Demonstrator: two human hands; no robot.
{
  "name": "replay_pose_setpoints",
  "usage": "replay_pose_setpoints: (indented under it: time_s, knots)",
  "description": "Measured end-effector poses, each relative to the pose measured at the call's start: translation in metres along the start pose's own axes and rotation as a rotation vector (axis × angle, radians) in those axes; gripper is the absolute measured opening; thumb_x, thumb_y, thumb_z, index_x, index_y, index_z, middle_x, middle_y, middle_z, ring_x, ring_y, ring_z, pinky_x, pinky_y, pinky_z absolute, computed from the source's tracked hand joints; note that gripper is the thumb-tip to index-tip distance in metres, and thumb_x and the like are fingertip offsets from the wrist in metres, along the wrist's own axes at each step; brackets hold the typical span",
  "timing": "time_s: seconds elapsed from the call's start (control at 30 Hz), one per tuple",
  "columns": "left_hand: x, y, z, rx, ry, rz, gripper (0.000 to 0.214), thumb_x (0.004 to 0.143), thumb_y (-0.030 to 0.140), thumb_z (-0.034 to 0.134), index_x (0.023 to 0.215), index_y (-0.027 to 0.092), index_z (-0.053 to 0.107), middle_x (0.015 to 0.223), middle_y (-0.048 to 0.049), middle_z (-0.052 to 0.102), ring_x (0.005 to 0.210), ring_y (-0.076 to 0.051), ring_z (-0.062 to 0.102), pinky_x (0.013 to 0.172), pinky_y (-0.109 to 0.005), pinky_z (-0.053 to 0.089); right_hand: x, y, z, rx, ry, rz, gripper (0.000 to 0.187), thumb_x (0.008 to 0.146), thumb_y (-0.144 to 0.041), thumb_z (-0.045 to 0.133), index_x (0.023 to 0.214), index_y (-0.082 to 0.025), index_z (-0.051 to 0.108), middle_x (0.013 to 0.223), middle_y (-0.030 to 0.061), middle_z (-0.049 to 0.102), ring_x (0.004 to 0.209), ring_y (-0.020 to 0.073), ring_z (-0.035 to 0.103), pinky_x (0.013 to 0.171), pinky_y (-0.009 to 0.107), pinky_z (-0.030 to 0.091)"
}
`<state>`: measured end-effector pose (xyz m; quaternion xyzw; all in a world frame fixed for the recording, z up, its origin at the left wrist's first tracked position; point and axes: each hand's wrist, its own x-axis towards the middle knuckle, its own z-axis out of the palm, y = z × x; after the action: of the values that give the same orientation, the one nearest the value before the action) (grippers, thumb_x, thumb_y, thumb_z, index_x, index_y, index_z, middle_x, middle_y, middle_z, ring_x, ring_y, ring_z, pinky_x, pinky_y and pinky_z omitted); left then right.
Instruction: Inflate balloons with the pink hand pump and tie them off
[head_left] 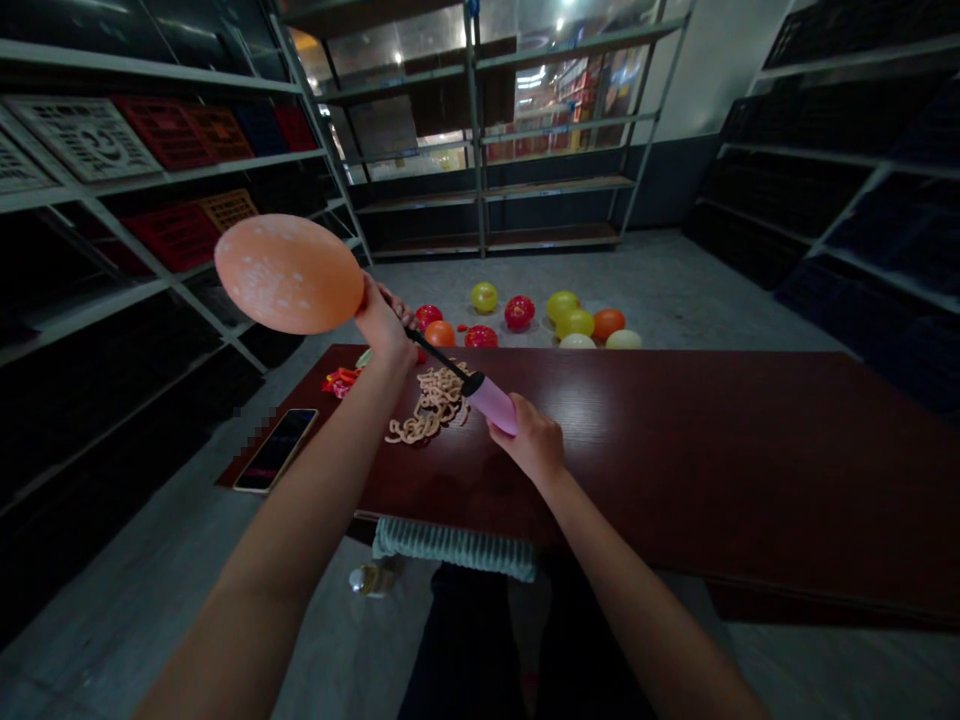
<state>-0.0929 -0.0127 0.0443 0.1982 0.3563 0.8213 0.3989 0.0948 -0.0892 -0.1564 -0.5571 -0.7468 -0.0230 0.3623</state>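
An inflated orange balloon [289, 273] with pale printing is at the upper left, its neck end at my left hand [382, 315]. That hand is closed around the far end of a hand balloon pump, where the balloon meets it; the fingers hide the joint. From there the pump's black rod [439, 352] slants down to its pink body [493, 402]. My right hand [534, 440] is wrapped around this pink part. Below the rod, a pile of beige, curly strands [431, 403] lies on the dark red table [675, 430].
A phone [277, 450] and several uninflated balloons [341, 381] lie on the table's left. Inflated red, yellow, orange and white balloons [520, 313] are on the floor beyond. Shelving with crates [165, 130] stands left; racks [555, 187] stand behind. A ribbed teal cloth [454, 548] is at the near edge.
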Motion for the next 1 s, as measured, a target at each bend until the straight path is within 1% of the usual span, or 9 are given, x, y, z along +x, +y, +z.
replay_pose_setpoints:
  time_s: [0.1, 0.23, 0.33, 0.43, 0.57, 0.7, 0.77, 0.87, 1.0]
  knots:
    - [-0.011, -0.028, 0.007, 0.017, -0.05, -0.061, 0.05, 0.094, 0.056, 0.066, 0.069, 0.022, 0.039, 0.047, 0.0082, 0.027, 0.035, -0.007, 0.025, 0.036, -0.021, 0.019, 0.002, 0.0, 0.0, 0.017, -0.005, 0.037, 0.043, 0.09, -0.041, 0.066, 0.124, -0.016, 0.062, 0.108, 0.0121, 0.078, 0.088, 0.023, 0.074, 0.071, 0.028, 0.046]
    - [-0.039, -0.061, 0.009, 0.062, -0.125, -0.157, 0.047, 0.1, 0.049, 0.061, 0.068, 0.022, 0.038, 0.047, 0.0082, 0.027, 0.035, -0.006, 0.024, 0.036, -0.021, 0.019, 0.005, -0.001, 0.0, 0.028, -0.013, 0.077, 0.043, 0.09, -0.041, 0.066, 0.124, -0.016, 0.06, 0.111, 0.0125, 0.078, 0.089, 0.0231, 0.073, 0.07, 0.028, 0.044]
    - [-0.056, -0.073, 0.004, 0.071, -0.169, -0.208, 0.048, 0.1, 0.046, 0.061, 0.067, 0.022, 0.036, 0.048, 0.0076, 0.027, 0.035, -0.006, 0.025, 0.036, -0.022, 0.021, 0.007, -0.002, -0.003, 0.024, -0.031, 0.099, 0.044, 0.089, -0.041, 0.067, 0.125, -0.017, 0.06, 0.112, 0.012, 0.078, 0.089, 0.0231, 0.073, 0.069, 0.027, 0.042]
    - [-0.059, -0.073, -0.005, 0.054, -0.136, -0.235, 0.051, 0.098, 0.047, 0.064, 0.065, 0.022, 0.034, 0.048, 0.0074, 0.028, 0.036, -0.006, 0.026, 0.037, -0.022, 0.022, 0.008, -0.004, -0.007, 0.008, -0.062, 0.092, 0.044, 0.09, -0.043, 0.066, 0.125, -0.016, 0.059, 0.111, 0.0118, 0.077, 0.09, 0.0227, 0.073, 0.068, 0.027, 0.041]
    - [-0.046, -0.064, -0.024, 0.057, -0.049, -0.245, 0.048, 0.099, 0.044, 0.061, 0.066, 0.022, 0.033, 0.047, 0.0086, 0.028, 0.034, -0.006, 0.025, 0.037, -0.021, 0.021, 0.006, -0.01, -0.006, -0.012, -0.081, 0.013, 0.043, 0.093, -0.044, 0.065, 0.126, -0.017, 0.06, 0.11, 0.0101, 0.077, 0.088, 0.0202, 0.071, 0.068, 0.026, 0.04]
    - [-0.03, -0.047, -0.042, 0.047, 0.042, -0.21, 0.042, 0.097, 0.039, 0.061, 0.069, 0.022, 0.035, 0.046, 0.0101, 0.027, 0.034, -0.006, 0.026, 0.038, -0.02, 0.022, 0.002, -0.013, -0.001, -0.018, -0.077, -0.073, 0.041, 0.094, -0.045, 0.063, 0.126, -0.02, 0.061, 0.104, 0.0064, 0.077, 0.085, 0.0179, 0.07, 0.069, 0.027, 0.04]
    - [-0.022, -0.034, -0.048, 0.046, 0.073, -0.188, 0.04, 0.097, 0.039, 0.061, 0.07, 0.022, 0.035, 0.046, 0.0105, 0.027, 0.033, -0.006, 0.026, 0.038, -0.019, 0.024, 0.0, -0.012, 0.001, -0.029, -0.079, -0.103, 0.042, 0.094, -0.046, 0.062, 0.127, -0.02, 0.061, 0.106, 0.0066, 0.077, 0.085, 0.0175, 0.069, 0.07, 0.027, 0.041]
    - [-0.006, -0.007, -0.051, 0.054, 0.108, -0.175, 0.039, 0.096, 0.04, 0.061, 0.072, 0.022, 0.036, 0.047, 0.0105, 0.028, 0.033, -0.006, 0.026, 0.037, -0.019, 0.024, -0.001, -0.011, 0.001, -0.051, -0.077, -0.124, 0.044, 0.095, -0.046, 0.062, 0.128, -0.019, 0.061, 0.108, 0.0079, 0.077, 0.087, 0.0179, 0.069, 0.071, 0.027, 0.043]
    - [0.015, 0.032, -0.047, 0.051, 0.113, -0.131, 0.04, 0.098, 0.044, 0.061, 0.073, 0.022, 0.038, 0.048, 0.0098, 0.028, 0.033, -0.006, 0.027, 0.037, -0.019, 0.023, 0.0, -0.011, 0.0, -0.042, -0.055, -0.137, 0.044, 0.096, -0.046, 0.061, 0.129, -0.017, 0.061, 0.109, 0.0099, 0.077, 0.09, 0.0188, 0.07, 0.076, 0.027, 0.045]
